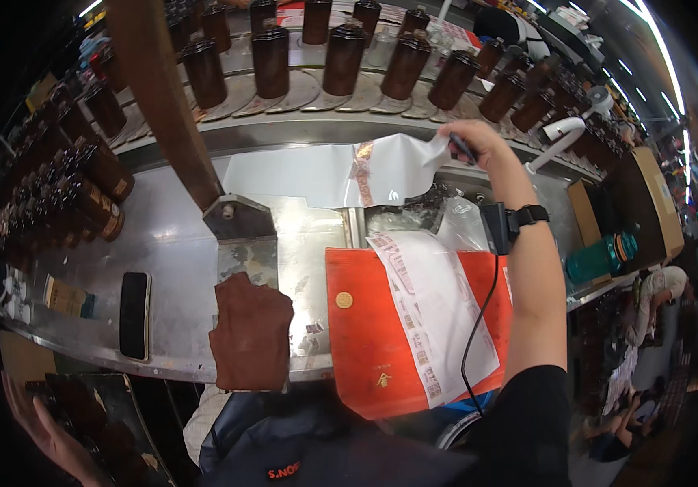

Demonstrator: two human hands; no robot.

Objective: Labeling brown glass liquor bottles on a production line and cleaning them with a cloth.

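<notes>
Right hand [471,144] is pinching the white sheet [332,172], lifting it above the bench [170,243]; we're judging it's peeling clear. Left hand [44,430] is hanging open below the bench, beside dark bottles [81,402].

The person wears a black short-sleeved top, its sleeve [531,414] ending above the elbow at about five o'clock. On the right wrist sits a black strap [527,216] with a small black box-like device [495,228] fixed at its nine o'clock side. A thin black cable [479,325] hangs from that device toward six o'clock. Both hands are bare, without gloves or rings that can be made out.
</notes>
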